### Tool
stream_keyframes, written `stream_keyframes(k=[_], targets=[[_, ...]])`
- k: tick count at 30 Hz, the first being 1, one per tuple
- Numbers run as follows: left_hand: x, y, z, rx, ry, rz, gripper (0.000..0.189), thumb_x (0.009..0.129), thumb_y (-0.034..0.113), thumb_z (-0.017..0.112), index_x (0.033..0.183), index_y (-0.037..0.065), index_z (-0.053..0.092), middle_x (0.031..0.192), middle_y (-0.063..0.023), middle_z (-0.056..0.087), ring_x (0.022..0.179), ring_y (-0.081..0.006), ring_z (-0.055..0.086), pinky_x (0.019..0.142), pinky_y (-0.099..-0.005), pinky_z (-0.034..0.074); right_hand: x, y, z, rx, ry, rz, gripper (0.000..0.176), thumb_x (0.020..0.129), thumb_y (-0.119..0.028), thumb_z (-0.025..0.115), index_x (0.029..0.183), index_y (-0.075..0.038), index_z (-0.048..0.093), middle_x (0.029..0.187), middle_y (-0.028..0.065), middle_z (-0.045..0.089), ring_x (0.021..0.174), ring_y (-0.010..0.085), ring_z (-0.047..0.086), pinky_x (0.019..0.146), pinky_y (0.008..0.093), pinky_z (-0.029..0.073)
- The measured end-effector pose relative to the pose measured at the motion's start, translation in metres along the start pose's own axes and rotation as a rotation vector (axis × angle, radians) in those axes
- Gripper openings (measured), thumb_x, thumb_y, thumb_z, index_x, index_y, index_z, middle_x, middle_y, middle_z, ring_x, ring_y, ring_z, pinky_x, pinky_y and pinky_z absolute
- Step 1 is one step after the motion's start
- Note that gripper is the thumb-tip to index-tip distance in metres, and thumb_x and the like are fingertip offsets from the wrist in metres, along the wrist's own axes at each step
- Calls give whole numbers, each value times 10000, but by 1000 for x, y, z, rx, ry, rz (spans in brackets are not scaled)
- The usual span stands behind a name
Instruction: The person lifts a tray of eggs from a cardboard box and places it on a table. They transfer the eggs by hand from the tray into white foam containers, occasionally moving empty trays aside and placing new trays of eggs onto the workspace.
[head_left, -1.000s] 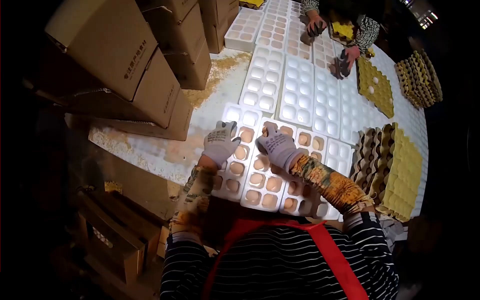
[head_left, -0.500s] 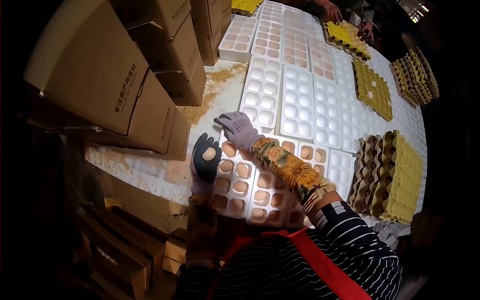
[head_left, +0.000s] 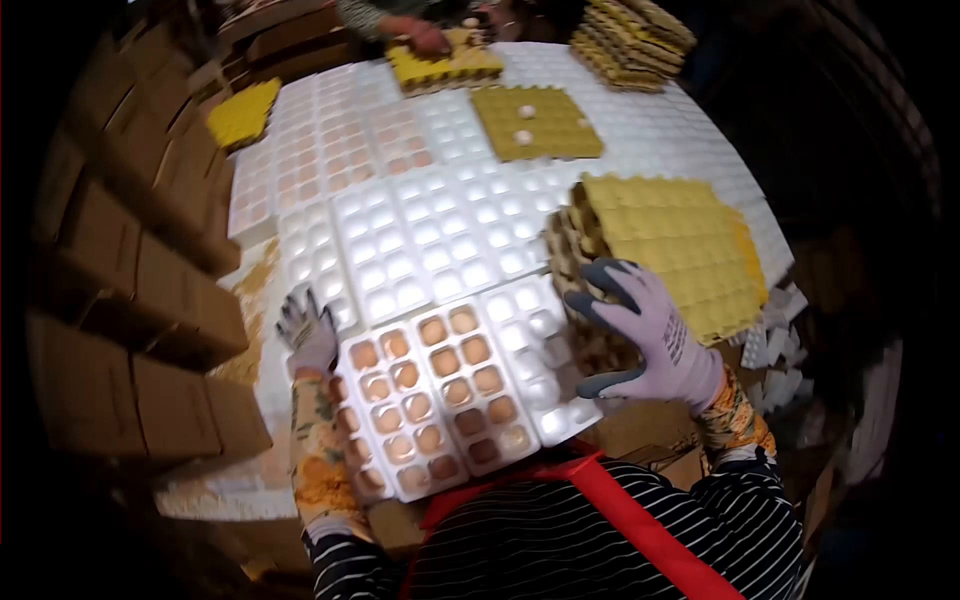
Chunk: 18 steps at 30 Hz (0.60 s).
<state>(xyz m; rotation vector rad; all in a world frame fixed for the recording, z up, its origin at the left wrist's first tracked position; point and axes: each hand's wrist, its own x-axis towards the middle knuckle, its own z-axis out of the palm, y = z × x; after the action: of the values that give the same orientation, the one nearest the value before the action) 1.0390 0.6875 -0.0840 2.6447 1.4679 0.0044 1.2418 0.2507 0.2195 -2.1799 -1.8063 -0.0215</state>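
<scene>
My left hand (head_left: 309, 335), in a grey-palmed glove, has its fingers spread and holds nothing. It is beside the left edge of the white foam trays (head_left: 432, 484), whose cups hold brown eggs (head_left: 463, 319). To the right, my right hand (head_left: 655, 335) has thumb and fingers wide apart, with nothing visible between them. Its fingertips overlap the near left side of a stack of yellow-topped egg flats (head_left: 680, 240). Between the egg-filled trays and this stack lies a foam tray without eggs (head_left: 540, 355), partly covered by my right hand's thumb.
More white foam trays (head_left: 390, 245) cover the table. A yellow flat (head_left: 550, 125) with a few pale eggs lies farther back. Another person's hand (head_left: 425, 38) is over a flat at the far side. Cardboard boxes (head_left: 175, 400) stand left; more flats (head_left: 630, 45) are stacked behind.
The egg in my left hand's palm is gone and that hand is now spread. My right hand has swung from the left side to the egg-flat stack. The view has turned right.
</scene>
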Motion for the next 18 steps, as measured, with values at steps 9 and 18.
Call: stream_keyframes(k=[9, 18], targets=[[-116, 308, -128, -736, 246, 567, 515, 981, 281, 600, 1454, 105, 502, 1498, -183, 454, 1429, -356, 366, 1173, -458, 285, -179, 190, -84, -222, -150, -40, 885, 732, -395, 803, 1501, -189, 418, 1134, 92, 549, 1038, 291, 538, 905, 417, 452], [-308, 485, -180, -529, -84, 982, 849, 741, 343, 798, 1488, 122, 462, 1541, -225, 359, 1417, -449, 325, 1163, -538, 290, -311, 358, -202, -651, 161, 375, 787, 685, -297, 833, 1392, -216, 497, 1137, 64, 539, 1120, 276, 507, 978, 446, 447]])
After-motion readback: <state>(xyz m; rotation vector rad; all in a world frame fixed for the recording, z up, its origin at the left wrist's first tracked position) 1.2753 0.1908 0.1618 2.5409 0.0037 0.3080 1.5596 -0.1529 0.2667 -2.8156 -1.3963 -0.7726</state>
